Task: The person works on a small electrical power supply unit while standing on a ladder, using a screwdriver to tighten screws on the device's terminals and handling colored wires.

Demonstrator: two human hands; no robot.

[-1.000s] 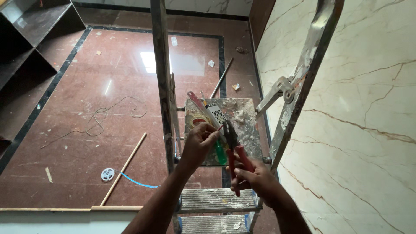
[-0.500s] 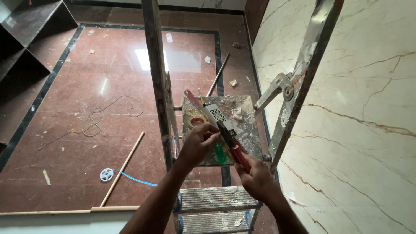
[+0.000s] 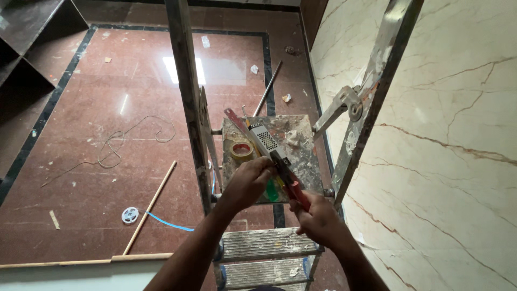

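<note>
Red-handled pliers (image 3: 291, 183) sat clenched in the right hand (image 3: 319, 221) above the ladder's paint-spattered top tray (image 3: 307, 156); the left hand (image 3: 249, 182) was closed beside their jaws, its contents hidden.

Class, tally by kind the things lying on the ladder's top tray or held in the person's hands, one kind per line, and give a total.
Red-handled pliers, held in the right hand: 1
Tape roll: 1
Perforated metal box: 1
Green-handled tool, beside the left hand: 1
Total: 4
</note>
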